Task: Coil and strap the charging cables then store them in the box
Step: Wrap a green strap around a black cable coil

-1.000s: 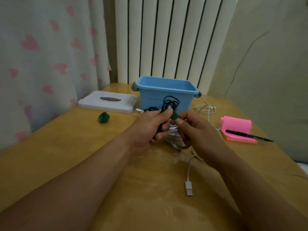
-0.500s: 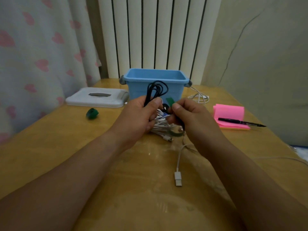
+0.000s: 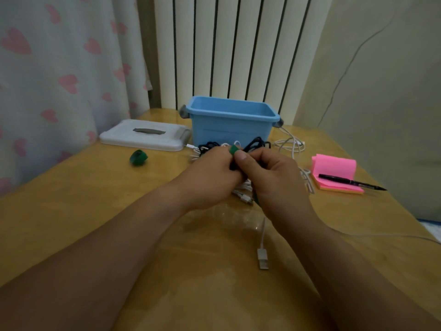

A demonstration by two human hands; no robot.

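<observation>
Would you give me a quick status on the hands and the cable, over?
Left hand grips coiled black charging cable. Right hand pinches green strap against it. Loose white cables beneath; open blue plastic box behind.

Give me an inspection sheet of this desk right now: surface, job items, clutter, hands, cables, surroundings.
Surface: wooden table, glossy.
Job's things: blue box open, at the back; white lid flat to its left; green strap roll in front of the lid.
Clutter: pink sticky notes with a black pen across them, at right.
Hands: left hand grips the black cable; right hand pinches a green strap against it.
Cables: white cables heaped under the hands; white coil right of the box; loose plug nearest the camera.
Surroundings: heart-print curtain, ribbed white panel, plain wall.
</observation>
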